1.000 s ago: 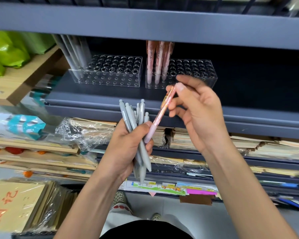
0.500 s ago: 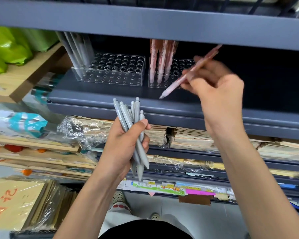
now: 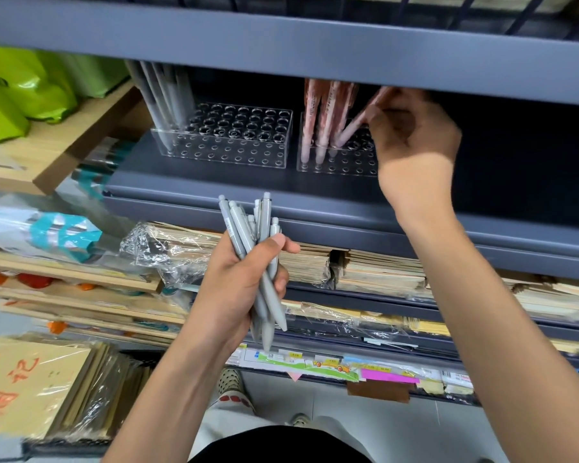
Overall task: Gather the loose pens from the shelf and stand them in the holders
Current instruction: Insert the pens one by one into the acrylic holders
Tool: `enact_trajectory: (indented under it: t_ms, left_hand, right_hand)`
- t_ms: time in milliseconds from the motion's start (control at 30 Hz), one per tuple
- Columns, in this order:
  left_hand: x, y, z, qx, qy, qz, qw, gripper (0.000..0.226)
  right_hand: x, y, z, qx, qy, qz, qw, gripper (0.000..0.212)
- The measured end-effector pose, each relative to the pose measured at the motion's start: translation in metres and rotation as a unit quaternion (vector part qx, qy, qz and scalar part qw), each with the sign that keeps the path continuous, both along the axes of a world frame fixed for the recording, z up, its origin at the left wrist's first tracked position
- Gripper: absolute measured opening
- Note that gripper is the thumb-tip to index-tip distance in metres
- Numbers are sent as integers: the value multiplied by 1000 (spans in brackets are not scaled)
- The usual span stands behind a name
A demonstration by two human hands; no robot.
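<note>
Two clear plastic pen holders stand on the grey shelf. The left holder has several grey pens standing at its left end. The right holder has several pink pens standing at its left end. My right hand pinches a pink pen, tilted, with its tip in a hole of the right holder. My left hand grips a bundle of several grey pens in front of the shelf's edge.
The shelf above overhangs the holders closely. Green bags lie on a wooden shelf at the left. Wrapped stacks of paper fill the shelves below. Yellow packs sit at the lower left.
My right hand carried the pink pen from beside the grey bundle up into the shelf and put its tip into the right holder. The left hand stayed put with the grey pens.
</note>
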State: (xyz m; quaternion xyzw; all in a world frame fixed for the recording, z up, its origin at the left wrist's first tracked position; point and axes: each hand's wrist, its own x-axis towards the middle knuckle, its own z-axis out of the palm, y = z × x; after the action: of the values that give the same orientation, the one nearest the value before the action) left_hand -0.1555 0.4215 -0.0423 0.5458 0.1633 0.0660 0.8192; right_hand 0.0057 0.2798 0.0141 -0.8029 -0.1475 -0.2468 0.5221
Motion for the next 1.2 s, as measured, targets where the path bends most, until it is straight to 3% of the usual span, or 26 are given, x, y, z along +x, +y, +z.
enact_trajectory:
  t_ms: [67, 200, 333, 500, 600, 733, 800, 967, 1067, 1200]
  left_hand:
    - [0, 0, -1, 4, 3, -1, 1000, 16]
    - [-2, 1, -3, 14, 4, -17, 1000, 5]
    - [-7, 5, -6, 17, -3, -29, 999, 31]
    - [-14, 10, -10, 12, -7, -26, 1000, 39]
    - [-14, 15, -11, 12, -7, -35, 999, 33]
    - [-10, 20, -10, 13, -20, -56, 998, 8]
    - [-8, 24, -10, 2, -21, -60, 998, 9]
    - [-6, 42, -7, 9, -26, -90, 996, 18]
    - [-5, 54, -6, 13, -35, -110, 993, 20]
    - [-7, 68, -5, 19, -54, -145, 988, 24]
  right_hand:
    - [3, 6, 3, -80, -9, -3, 997, 15]
    - [4, 14, 3, -198, 3, 12, 980, 35]
    - [4, 15, 1, -235, 2, 0, 972, 43]
    - [1, 17, 2, -230, 2, -2, 973, 45]
    - [0, 18, 2, -251, -12, 0, 968, 44]
    - [3, 19, 2, -261, 8, -7, 965, 42]
    - [1, 17, 2, -229, 12, -17, 973, 34]
    - [-45, 21, 5, -20, -26, -6, 999, 8]
    - [-77, 41, 3, 13, 65, 105, 992, 10]
    - [-96, 70, -4, -7, 184, 227, 956, 3]
